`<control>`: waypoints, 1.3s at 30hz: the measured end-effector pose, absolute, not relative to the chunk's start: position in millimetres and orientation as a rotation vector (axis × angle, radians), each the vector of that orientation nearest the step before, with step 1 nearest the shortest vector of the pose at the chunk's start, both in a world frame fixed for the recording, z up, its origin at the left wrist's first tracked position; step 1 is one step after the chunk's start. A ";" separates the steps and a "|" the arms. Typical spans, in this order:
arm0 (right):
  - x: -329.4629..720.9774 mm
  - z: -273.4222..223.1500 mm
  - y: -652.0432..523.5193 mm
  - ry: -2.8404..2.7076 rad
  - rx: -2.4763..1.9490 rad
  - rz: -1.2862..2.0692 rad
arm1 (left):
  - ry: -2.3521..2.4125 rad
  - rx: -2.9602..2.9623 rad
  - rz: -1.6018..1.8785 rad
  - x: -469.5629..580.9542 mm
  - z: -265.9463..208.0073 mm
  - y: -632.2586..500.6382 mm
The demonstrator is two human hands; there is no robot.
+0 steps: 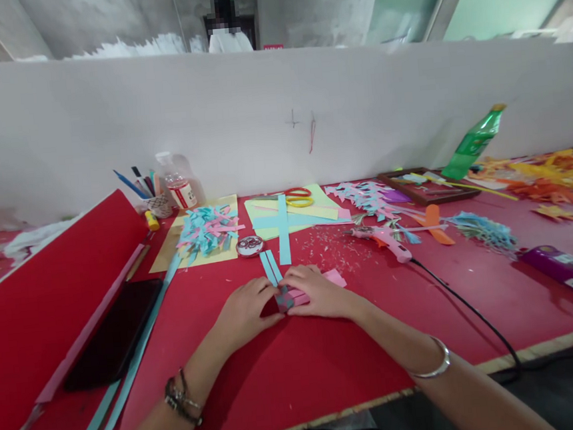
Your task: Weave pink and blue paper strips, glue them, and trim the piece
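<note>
In the head view, blue and pink paper strips cross in a small woven patch (285,301) on the red tabletop. Two blue strips (271,267) stick out from it away from me, and pink strip ends (335,277) show to the right. My left hand (245,313) pinches the patch's left edge between thumb and fingers. From the right, my right hand (321,293) presses its fingers and thumb onto the pink strips, hiding part of the weave. Just beyond lie a small round tin (250,246) and a loose blue strip (283,232).
A pink glue gun (386,241) with a black cord lies right, near a purple power strip (567,272). Yellow scissors (298,198) rest on coloured paper. A phone (116,333) and red board (59,315) stand left. A green bottle (474,145) leans by the wall.
</note>
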State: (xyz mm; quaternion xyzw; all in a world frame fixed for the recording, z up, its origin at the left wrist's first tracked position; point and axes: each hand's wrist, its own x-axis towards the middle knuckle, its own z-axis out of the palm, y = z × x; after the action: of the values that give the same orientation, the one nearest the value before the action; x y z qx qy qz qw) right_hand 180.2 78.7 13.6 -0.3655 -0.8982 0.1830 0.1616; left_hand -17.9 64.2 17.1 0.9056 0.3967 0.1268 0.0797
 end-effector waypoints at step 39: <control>181.4 15.7 77.5 -2.546 -1.047 0.576 | 1.099 2.525 0.394 -17.0 11.0 65.3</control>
State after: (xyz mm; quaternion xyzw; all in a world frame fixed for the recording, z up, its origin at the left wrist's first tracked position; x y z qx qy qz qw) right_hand 181.4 77.5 15.7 -0.3672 -0.8930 0.2021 0.1639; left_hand -17.0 65.3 11.0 0.8930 0.3887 0.1393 0.1792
